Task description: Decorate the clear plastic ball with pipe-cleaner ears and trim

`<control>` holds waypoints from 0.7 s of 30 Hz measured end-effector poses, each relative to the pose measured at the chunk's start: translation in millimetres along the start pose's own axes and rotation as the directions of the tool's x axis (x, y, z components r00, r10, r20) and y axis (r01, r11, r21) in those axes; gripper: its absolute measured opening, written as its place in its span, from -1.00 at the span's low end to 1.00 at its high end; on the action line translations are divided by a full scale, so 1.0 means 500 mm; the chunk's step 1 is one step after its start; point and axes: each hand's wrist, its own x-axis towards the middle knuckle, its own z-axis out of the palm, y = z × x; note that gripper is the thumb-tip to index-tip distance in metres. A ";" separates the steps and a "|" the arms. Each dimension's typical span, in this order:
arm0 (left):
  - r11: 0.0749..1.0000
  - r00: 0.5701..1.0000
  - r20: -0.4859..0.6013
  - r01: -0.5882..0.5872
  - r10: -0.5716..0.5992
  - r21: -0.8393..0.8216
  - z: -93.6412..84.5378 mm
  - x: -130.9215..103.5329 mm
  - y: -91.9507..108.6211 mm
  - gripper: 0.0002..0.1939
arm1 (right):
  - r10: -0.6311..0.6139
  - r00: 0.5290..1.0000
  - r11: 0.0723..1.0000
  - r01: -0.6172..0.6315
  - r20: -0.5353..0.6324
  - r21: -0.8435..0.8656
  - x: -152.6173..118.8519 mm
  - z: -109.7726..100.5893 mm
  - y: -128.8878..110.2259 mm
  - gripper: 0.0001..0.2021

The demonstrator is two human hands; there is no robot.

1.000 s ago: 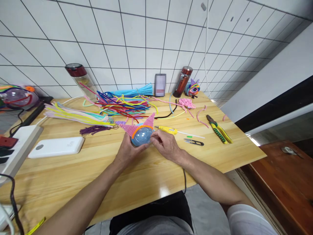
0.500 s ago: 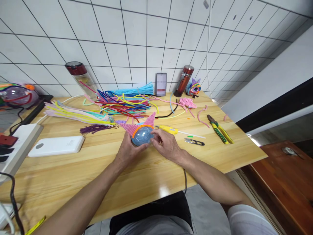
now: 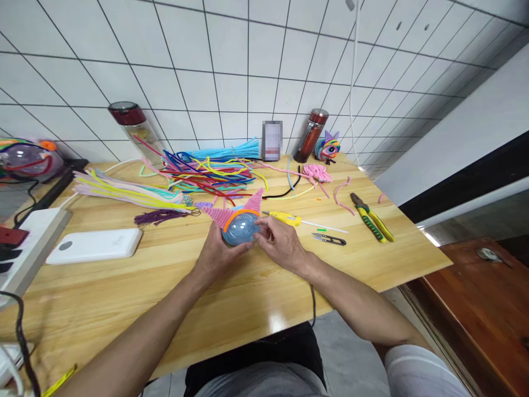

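Note:
A clear, bluish plastic ball (image 3: 240, 229) sits between my hands, above the middle of the table. An orange pipe cleaner band (image 3: 231, 218) runs over its top, and two pink wrapped ears (image 3: 253, 203) stick up from it. My left hand (image 3: 217, 246) wraps round the ball's left side and underside, thumb across the front. At the right edge, my right hand (image 3: 280, 240) has its thumb and index finger pinched against the ball; whether a small piece lies between those fingertips is hidden. Just behind the right hand lies a yellow glue-stick-like screwdriver (image 3: 285, 219).
Bundles of coloured pipe cleaners (image 3: 206, 176) spread along the back, near a phone (image 3: 272, 141) and two flasks (image 3: 312, 135). Thread snips (image 3: 329, 239) and pliers (image 3: 372, 218) lie right. A white power bank (image 3: 95, 246) and power strip (image 3: 37, 248) are left.
Hands and ball stay almost in place; the right fingers remain at the ball's right edge. The view has shifted very slightly.

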 end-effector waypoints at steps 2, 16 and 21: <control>1.000 1.000 -0.001 -0.003 0.003 0.007 0.000 0.001 0.000 -0.12 | -0.004 1.000 1.000 0.004 0.003 -0.002 -0.001 0.001 0.001 -0.81; 1.000 1.000 -0.020 -0.014 0.014 -0.006 0.003 0.003 -0.011 -0.12 | -0.015 1.000 1.000 0.015 -0.016 0.000 -0.001 0.002 0.001 -0.81; 1.000 1.000 -0.025 -0.020 0.020 -0.005 0.004 0.002 -0.006 -0.09 | -0.003 1.000 1.000 0.003 -0.004 -0.002 0.001 0.000 0.000 -0.81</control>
